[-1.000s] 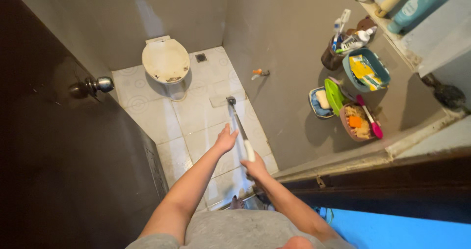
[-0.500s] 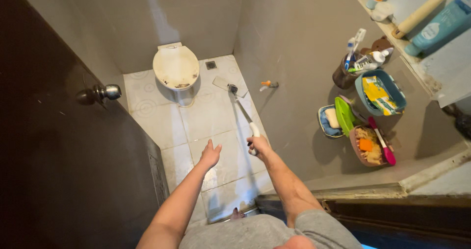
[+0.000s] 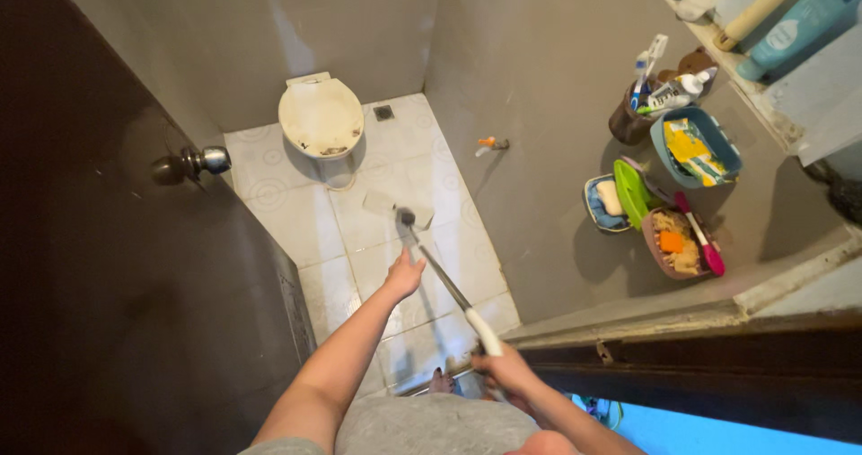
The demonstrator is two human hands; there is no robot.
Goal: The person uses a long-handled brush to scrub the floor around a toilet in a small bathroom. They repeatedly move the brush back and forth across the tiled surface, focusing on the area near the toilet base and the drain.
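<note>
I stand in a bathroom doorway and look down at a flat mop (image 3: 400,208) whose pale pad lies on the white floor tiles (image 3: 269,217) in front of the toilet (image 3: 321,118). My right hand (image 3: 503,370) grips the white end of the mop's long handle near the threshold. My left hand (image 3: 404,275) is on the metal shaft about halfway down, with its fingers around it.
A dark door (image 3: 117,266) with a metal knob (image 3: 202,161) stands open at the left. On the grey right wall hang baskets with soap, sponges and brushes (image 3: 669,186). A tap (image 3: 489,143) sticks out low on that wall. A floor drain (image 3: 383,112) lies beside the toilet.
The mop pad slid back from beside the toilet toward me. My right hand pulled the handle end down to the threshold, and my left hand, free half a second ago, came onto the shaft.
</note>
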